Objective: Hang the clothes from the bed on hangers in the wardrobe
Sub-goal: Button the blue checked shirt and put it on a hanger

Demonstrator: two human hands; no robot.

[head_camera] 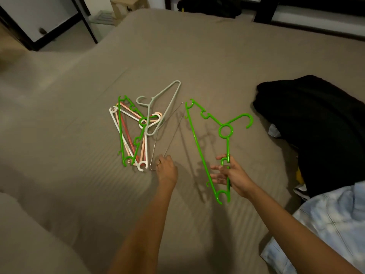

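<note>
The brown bed (197,56) fills the room before me. A heap of black clothes (316,125) lies at its right side, with a pale blue shirt (325,224) nearer. A pile of coloured hangers (131,135) lies mid-bed. The right hand (233,175) lifts a green hanger (225,136), fingers curled round one arm. The left hand (166,169) is at a wire hanger's (173,135) corner; I cannot tell whether its fingers grip.

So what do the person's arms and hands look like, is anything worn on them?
Both arms are bare as far as the frame shows, with no sleeves, watch or bracelet in view. The left hand wears a ring on one finger. The right hand shows no jewellery.
</note>
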